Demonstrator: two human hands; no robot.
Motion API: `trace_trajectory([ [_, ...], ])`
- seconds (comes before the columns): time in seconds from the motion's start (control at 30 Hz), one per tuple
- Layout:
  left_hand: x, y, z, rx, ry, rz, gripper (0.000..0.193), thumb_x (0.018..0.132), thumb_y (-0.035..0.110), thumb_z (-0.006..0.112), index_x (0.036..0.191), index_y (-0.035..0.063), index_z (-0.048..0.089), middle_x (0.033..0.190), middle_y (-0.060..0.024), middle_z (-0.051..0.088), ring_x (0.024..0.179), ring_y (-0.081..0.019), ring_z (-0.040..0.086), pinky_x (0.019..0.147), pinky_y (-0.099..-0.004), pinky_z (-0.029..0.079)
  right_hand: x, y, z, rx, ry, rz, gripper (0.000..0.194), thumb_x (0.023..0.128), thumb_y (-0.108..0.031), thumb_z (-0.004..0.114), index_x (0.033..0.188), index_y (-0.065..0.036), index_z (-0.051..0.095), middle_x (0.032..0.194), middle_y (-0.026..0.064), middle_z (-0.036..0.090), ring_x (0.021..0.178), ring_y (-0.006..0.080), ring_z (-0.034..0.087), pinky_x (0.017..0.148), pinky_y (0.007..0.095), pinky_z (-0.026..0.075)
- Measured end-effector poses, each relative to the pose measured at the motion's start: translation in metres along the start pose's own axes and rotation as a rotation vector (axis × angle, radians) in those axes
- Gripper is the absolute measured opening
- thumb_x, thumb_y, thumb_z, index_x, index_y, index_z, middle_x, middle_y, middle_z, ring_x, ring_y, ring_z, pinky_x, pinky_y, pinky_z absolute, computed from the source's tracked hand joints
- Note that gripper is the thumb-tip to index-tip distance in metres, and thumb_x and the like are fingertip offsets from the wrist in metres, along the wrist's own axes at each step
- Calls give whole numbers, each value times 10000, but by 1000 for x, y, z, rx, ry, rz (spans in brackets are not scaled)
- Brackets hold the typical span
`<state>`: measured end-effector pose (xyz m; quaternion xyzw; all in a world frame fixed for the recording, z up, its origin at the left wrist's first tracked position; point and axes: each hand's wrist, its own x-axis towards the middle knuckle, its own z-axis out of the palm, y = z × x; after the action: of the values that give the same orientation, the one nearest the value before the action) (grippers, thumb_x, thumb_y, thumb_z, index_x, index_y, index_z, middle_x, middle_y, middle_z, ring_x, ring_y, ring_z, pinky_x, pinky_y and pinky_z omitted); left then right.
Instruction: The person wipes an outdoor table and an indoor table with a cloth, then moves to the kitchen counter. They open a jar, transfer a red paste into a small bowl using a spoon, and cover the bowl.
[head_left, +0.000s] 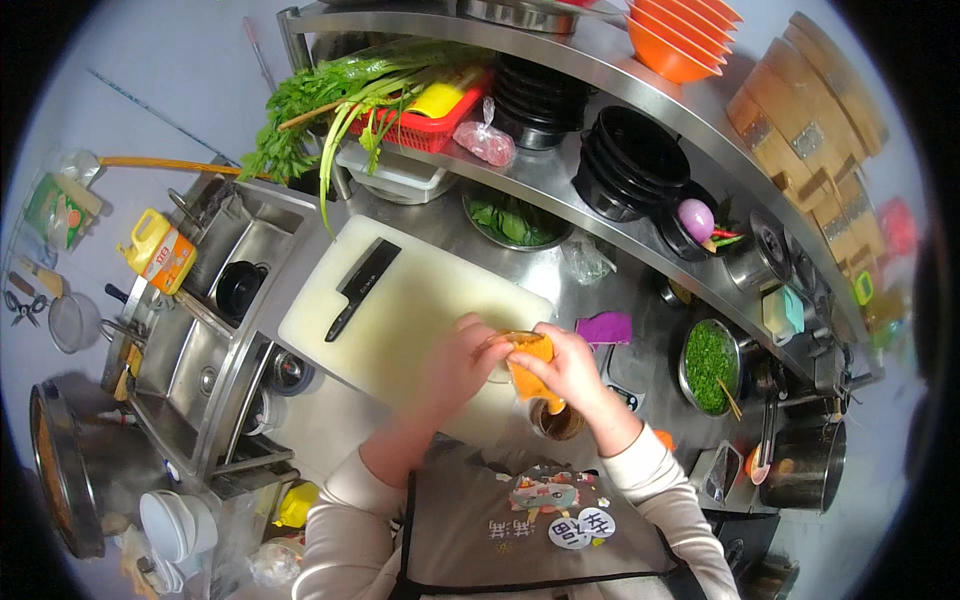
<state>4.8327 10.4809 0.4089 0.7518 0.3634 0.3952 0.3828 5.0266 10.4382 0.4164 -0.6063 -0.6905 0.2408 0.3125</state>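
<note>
Over the right part of a white cutting board (360, 300), my right hand (566, 364) holds an orange cloth (534, 371) against a clear round lid or dish (517, 337). My left hand (465, 367), slightly blurred, grips the left edge of that clear piece. Just below the cloth, a glass jar (556, 420) with dark brown contents stands near the board's corner. A black cleaver (364, 289) lies flat on the board's left part. To the right of my hands are a purple cloth (604, 328) and a small scale (624, 375), partly covered.
Left is a steel double sink (206, 379) with a yellow detergent bottle (159, 251). Behind the board sits a bowl of green leaves (517, 225), under a steel shelf (540, 176) bearing black bowls (637, 165). Chopped greens (707, 367) fill a metal bowl at right.
</note>
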Motion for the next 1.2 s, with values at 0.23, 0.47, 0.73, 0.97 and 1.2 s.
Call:
trace_trajectory([
  [0.23, 26, 14, -21, 375, -345, 274, 159, 829, 187, 698, 894, 44, 676, 792, -106, 592, 743, -248, 616, 668, -360, 481, 21, -8, -26, -335, -229, -335, 288, 832, -312, 715, 894, -52, 608, 799, 139, 617, 702, 359, 610, 615, 396, 488],
  [0.47, 14, 12, 8, -655, 264, -259, 256, 869, 10, 670, 1113, 35, 595, 963, -30, 661, 871, -110, 631, 800, -243, 508, 25, -7, 4, 896, 459, 147, 193, 972, -187, 597, 986, 1, 634, 891, 34, 671, 775, 106, 628, 661, 253, 510],
  [0.73, -5, 13, 46, -465, 308, -221, 121, 901, 32, 634, 1021, 31, 620, 935, -20, 657, 827, -85, 614, 731, -233, 502, -5, 5, 54, 1030, 411, 197, 110, 932, -95, 626, 1016, -25, 623, 941, 11, 657, 830, 82, 593, 726, 227, 478],
  [0.97, -4, 14, 34, 0, 226, 5, 45, 864, 52, 652, 892, 21, 633, 741, -78, 619, 644, -174, 622, 602, -279, 499, -7, 9, 31, 777, 299, 292, 126, 846, -115, 721, 898, -29, 645, 815, 10, 658, 744, 82, 602, 659, 254, 490],
  [1.2, 7, 25, 10, 180, 191, 110, 65, 818, 66, 678, 873, 51, 648, 714, -100, 599, 584, -254, 595, 536, -336, 470, 9, 5, -10, 161, 344, -12, 293, 691, -227, 840, 779, -49, 625, 741, 94, 643, 632, 222, 634, 586, 316, 499],
])
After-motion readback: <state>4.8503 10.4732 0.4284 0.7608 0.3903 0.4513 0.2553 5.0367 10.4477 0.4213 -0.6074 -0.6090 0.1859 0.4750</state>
